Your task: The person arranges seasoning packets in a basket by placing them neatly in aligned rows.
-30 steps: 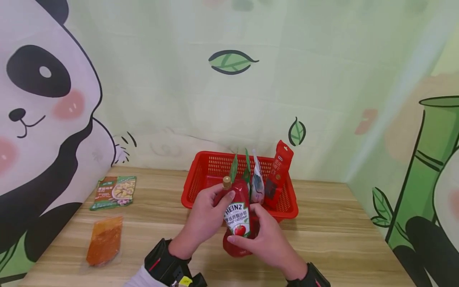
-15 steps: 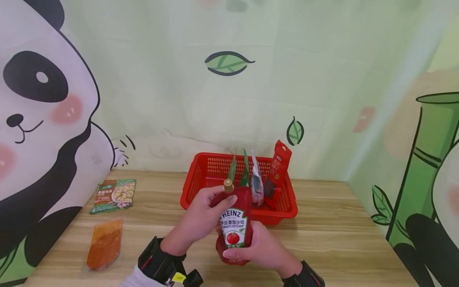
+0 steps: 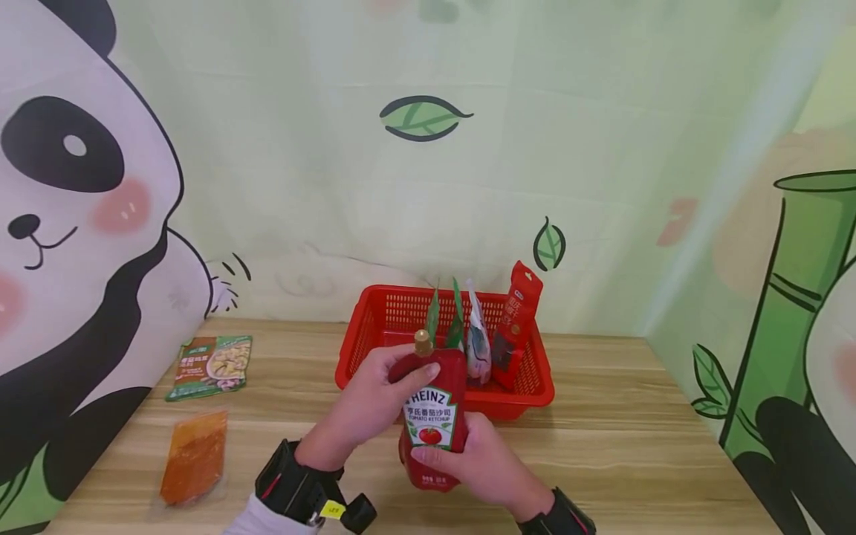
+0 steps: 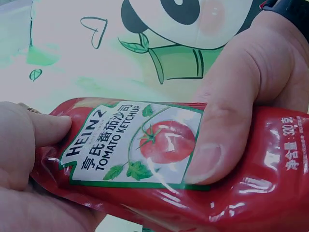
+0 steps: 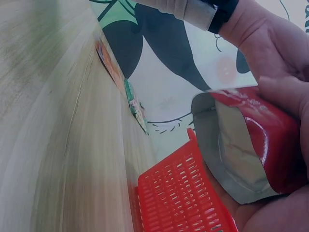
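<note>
A red Heinz tomato ketchup pouch (image 3: 431, 420) with a gold cap (image 3: 423, 342) is held up in front of the red basket (image 3: 515, 407). My left hand (image 3: 374, 394) grips its upper left side just below the cap, thumb across the front. Lower down, my right hand (image 3: 488, 461) holds the right side, its thumb lying over the label's bottom edge. Both thumbs press the front of the pouch in the left wrist view; the label (image 4: 130, 145) faces that camera. The folded silvery base (image 5: 241, 150) shows in the right wrist view. Fingers behind the pouch are mostly hidden.
Inside the basket several packets stand on edge: green ones (image 3: 456, 327), a whitish one (image 3: 478, 342) and a tall red one (image 3: 518, 312). On the table's left lie a green-and-brown food packet (image 3: 210, 368) and a clear bag of orange-brown contents (image 3: 194, 457). A panda-printed cloth hangs behind.
Both hands have drawn the ketchup pouch slightly down and left, away from the basket. It now stands straighter, and its lower front is more visible. The right hand has shifted lower and left.
</note>
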Available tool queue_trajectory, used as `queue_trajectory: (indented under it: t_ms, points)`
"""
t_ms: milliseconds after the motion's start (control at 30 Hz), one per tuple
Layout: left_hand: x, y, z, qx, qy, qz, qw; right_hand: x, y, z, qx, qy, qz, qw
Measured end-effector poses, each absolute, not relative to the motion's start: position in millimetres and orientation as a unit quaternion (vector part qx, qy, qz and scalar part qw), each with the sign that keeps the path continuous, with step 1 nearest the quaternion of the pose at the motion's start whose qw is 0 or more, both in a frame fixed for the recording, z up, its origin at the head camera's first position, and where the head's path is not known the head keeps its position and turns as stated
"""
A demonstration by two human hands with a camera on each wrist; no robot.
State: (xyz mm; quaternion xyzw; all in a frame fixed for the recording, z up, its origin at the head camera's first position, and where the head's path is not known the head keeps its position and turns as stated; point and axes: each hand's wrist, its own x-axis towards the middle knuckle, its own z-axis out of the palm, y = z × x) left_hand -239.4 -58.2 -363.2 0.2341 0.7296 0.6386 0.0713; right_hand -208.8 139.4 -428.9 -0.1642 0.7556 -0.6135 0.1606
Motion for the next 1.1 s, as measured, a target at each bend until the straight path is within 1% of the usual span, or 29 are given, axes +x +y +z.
queue_trajectory:
  t_ms: [167, 333, 500, 600, 667, 733, 767, 900, 1000, 1067, 1100]
  points:
    - [-238.2, -48.8, -363.8, 0.186, 0.745, 0.64, -0.024, -214.1, 138.1, -427.8, -0.138, 0.777, -0.604, 0.115]
    - [-230.8, -38.0, -362.9, 0.152, 0.762, 0.609, -0.161, -219.6, 136.4, -424.4, -0.115, 0.776, -0.614, 0.081]
    - [-221.0, -32.2, -358.4, 0.135, 0.802, 0.507, -0.286, -223.3, 134.2, -422.0, -0.092, 0.771, -0.628, 0.055]
    - [-215.4, -29.0, -356.2, 0.14, 0.828, 0.419, -0.344, -223.9, 132.8, -420.6, -0.084, 0.77, -0.631, 0.04]
    - [-212.1, -26.6, -355.5, 0.143, 0.844, 0.358, -0.372, -223.4, 131.6, -419.7, -0.085, 0.769, -0.632, 0.029]
    - [-209.2, -23.7, -355.2, 0.144, 0.859, 0.31, -0.381, -222.3, 130.0, -418.7, -0.09, 0.77, -0.631, 0.021]
    - [-207.7, -21.7, -354.8, 0.141, 0.866, 0.296, -0.378, -221.6, 129.2, -418.3, -0.094, 0.771, -0.629, 0.018]
    - [-200.1, -12.3, -351.2, 0.122, 0.891, 0.282, -0.333, -216.9, 125.8, -417.3, -0.106, 0.785, -0.611, -0.002]
    - [-195.7, -4.6, -345.7, 0.108, 0.9, 0.292, -0.304, -213.5, 122.3, -418.0, -0.118, 0.809, -0.574, -0.047]
    - [-194.5, 0.0, -341.2, 0.099, 0.904, 0.299, -0.291, -212.3, 118.8, -419.2, -0.126, 0.822, -0.548, -0.09]
    - [-194.3, 2.0, -338.9, 0.094, 0.906, 0.298, -0.287, -212.0, 116.1, -419.4, -0.122, 0.805, -0.574, -0.088]
